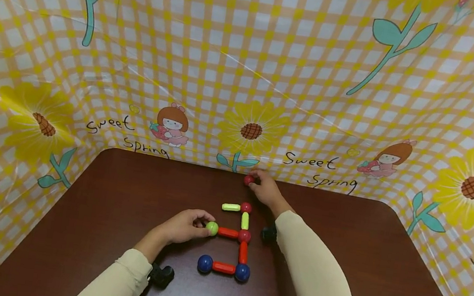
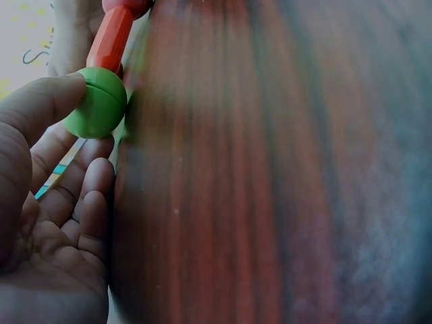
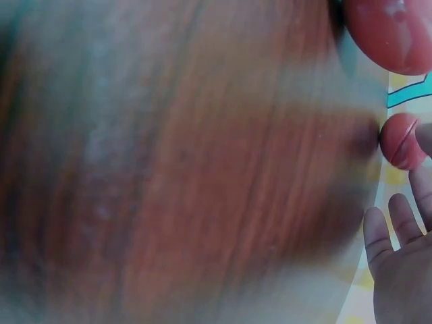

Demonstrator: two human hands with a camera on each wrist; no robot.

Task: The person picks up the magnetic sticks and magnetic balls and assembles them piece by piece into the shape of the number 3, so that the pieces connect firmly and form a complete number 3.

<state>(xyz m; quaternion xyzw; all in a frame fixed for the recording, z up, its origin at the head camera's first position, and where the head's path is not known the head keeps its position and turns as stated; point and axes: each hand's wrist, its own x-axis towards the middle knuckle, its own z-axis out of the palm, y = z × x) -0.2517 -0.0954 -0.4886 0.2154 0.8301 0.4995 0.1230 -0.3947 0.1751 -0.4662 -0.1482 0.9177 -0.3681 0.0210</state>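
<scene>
My left hand (image 1: pixel 186 225) pinches a green ball (image 1: pixel 212 228) between thumb and fingers. That ball touches the left end of a red rod (image 1: pixel 228 233), whose other end meets a red ball (image 1: pixel 244 236). Toward the table's far edge, my right hand (image 1: pixel 265 189) pinches a separate red ball (image 1: pixel 248 180); the right wrist view shows this ball (image 3: pixel 403 140) at the thumb and fingertips. From the middle red ball, a yellow-green rod (image 1: pixel 245 220) runs up to another red ball (image 1: pixel 246 207), with a second yellow-green rod (image 1: pixel 231 207) pointing left from it.
A red rod (image 1: pixel 243 253) leads down to a blue ball (image 1: pixel 242 272). Another red rod (image 1: pixel 223 268) joins it to a second blue ball (image 1: pixel 206 263). The brown table (image 1: pixel 123 193) ends at a checked cloth (image 1: pixel 210 74) behind. Black wrist devices sit near both cuffs.
</scene>
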